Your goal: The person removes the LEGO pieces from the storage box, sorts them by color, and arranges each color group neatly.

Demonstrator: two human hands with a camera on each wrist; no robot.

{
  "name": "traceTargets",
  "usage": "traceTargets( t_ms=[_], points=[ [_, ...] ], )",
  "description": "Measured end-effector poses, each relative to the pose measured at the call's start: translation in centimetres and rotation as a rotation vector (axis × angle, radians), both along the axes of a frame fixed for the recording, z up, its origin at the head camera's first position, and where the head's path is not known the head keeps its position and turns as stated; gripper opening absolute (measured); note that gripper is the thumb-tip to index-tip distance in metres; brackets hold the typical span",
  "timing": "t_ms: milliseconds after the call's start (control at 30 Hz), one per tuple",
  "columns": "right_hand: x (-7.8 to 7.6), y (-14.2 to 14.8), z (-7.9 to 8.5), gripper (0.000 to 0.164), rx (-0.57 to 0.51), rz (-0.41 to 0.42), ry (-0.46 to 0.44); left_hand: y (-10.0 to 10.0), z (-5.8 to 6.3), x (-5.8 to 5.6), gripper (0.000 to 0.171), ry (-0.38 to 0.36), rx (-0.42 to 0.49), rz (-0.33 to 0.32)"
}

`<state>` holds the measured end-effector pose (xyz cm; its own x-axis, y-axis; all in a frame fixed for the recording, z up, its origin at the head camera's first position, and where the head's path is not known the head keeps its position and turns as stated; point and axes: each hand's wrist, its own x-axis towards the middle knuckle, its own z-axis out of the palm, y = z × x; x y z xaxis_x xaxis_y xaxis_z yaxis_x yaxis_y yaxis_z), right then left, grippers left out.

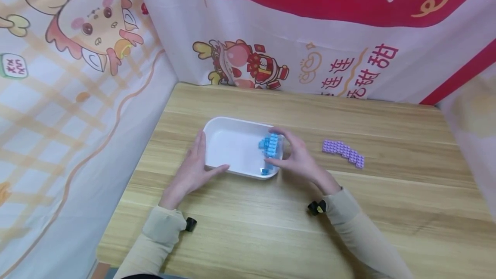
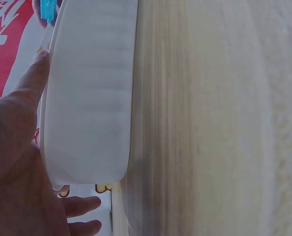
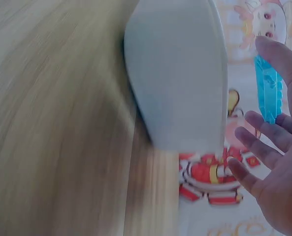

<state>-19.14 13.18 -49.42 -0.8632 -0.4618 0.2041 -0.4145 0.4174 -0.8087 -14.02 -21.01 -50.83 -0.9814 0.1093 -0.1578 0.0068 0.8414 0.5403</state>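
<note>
A white plastic tray (image 1: 232, 150) lies on the wooden table. My left hand (image 1: 190, 171) rests against its left end, fingers straight along the end wall and thumb on the near rim. Over the tray's right end, my right hand (image 1: 300, 160) pinches a translucent blue strip of studded building bricks (image 3: 268, 91) between thumb and fingers. In the right wrist view the strip appears above the rim. More blue bricks (image 1: 265, 171) lie in the right part of the tray, partly hidden by the strip and hand.
To the right of the tray lies a stepped purple piece of studded bricks (image 1: 342, 150) on the table (image 1: 252, 218). Printed cloth (image 1: 310, 20) hangs behind the table's back edge and at its left side.
</note>
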Motion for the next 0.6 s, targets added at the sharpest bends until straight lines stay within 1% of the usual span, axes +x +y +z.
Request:
traceTargets(
  t_ms=[67, 167, 333, 433, 600],
  points=[
    [0.1, 1.2, -0.3, 0.094, -0.001, -0.022, 0.006, 0.0, 0.0, 0.0, 0.140, 0.000, 0.001, -0.001],
    [0.3, 3.2, -0.8, 0.094, 0.030, -0.083, 0.005, 0.0, -0.1, 0.0, 0.140, 0.000, 0.002, -0.002],
    [0.9, 6.8, -1.9, 0.089, 0.085, -0.182, -0.003, 0.0, -0.2, 0.0, 0.140, 0.002, -0.001, -0.006],
    [1.3, 8.5, -2.6, 0.085, 0.108, -0.213, 0.006, -0.1, -0.3, 0.0, 0.140, 0.004, 0.003, -0.007],
    [1.9, 10.5, -3.8, 0.082, 0.172, -0.222, 0.036, -0.1, -0.3, -0.1, 0.140, -0.003, 0.005, -0.006]
  ],
)
